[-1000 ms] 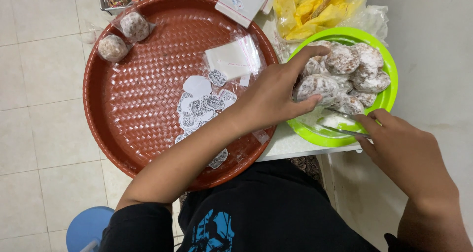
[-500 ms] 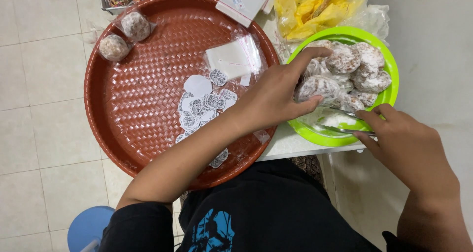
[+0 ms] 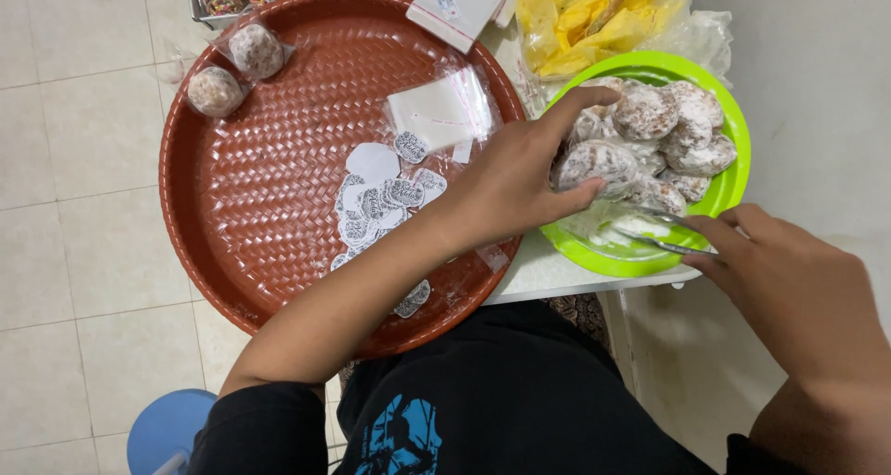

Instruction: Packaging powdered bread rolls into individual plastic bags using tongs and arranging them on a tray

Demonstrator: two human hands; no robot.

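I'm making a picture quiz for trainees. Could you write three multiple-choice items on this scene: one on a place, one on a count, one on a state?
1. Where do the two wrapped balls lie?
A. On the far left rim of the brown tray
B. In the green bowl
C. On the floor

2. How many wrapped balls lie on the brown tray?
A. Five
B. Two
C. None

3. What is the left hand doing?
A. Resting flat on the tray
B. Holding the blue stool
C. Gripping a powdered ball in the green bowl

Answers:
1 A: both sit at the tray's upper-left edge.
2 B: only that pair shows there.
3 C: its fingers close around a powdered ball, while the right hand holds a metal utensil.
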